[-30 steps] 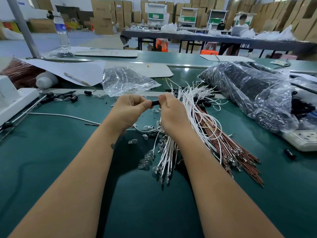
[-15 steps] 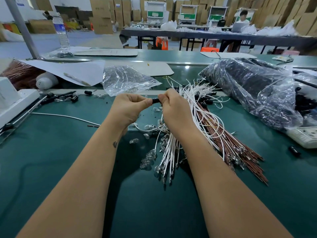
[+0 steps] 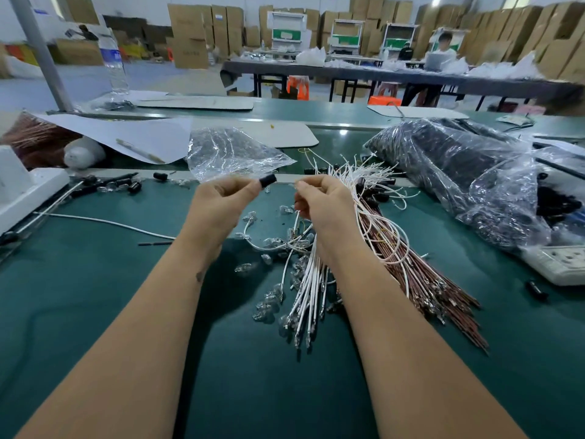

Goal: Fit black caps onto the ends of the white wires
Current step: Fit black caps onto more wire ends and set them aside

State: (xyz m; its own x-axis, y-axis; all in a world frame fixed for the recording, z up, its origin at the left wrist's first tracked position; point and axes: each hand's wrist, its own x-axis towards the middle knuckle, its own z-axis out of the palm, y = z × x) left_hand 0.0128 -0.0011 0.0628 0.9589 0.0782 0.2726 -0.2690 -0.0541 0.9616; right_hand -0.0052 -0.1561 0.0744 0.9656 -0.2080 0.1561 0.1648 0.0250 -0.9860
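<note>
From the head view, my left hand (image 3: 221,201) pinching a black cap (image 3: 267,180) at its fingertips above the green table (image 3: 95,296), my right hand (image 3: 323,207) just beside it, fingers curled around white wires (image 3: 311,280), the bundle fanning out beneath my wrist, loose caps beside a clear bag (image 3: 231,153)

matt green tabletop (image 3: 95,296), glossy clear plastic bag (image 3: 231,153), matt blk cap (image 3: 267,180)

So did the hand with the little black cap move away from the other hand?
Yes. The left hand with the black cap pulled left, toward the crinkled clear bag, opening a gap from the right hand.
</note>
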